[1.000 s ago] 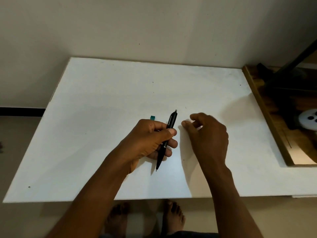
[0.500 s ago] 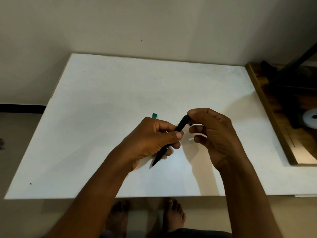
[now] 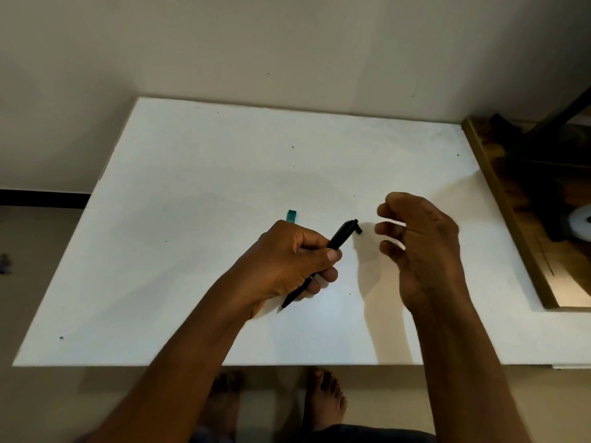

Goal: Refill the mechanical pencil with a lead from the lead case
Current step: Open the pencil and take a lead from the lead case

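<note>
— What are the fingers doing?

— The left hand has its fingers curled round the black mechanical pencil, gripping it mid-barrel. The tip slants near and left, close above the bench; the top end points far and right. The right hand hovers just right of that end, not touching it. Its fingers are loosely curled with the tips apart, and blurred.

— And the lead case?

— The teal lead case lies on the bench just beyond the left hand. The knuckles hide most of it; only its far end shows.

— What else is around?

— The bench is white and set against a pale wall. At its right edge sits a wooden frame with dark bars over it and a round white thing, cut off by the picture's edge. Under the near edge are the person's bare feet on the floor. A dark strip runs along the wall's foot, far left.
</note>
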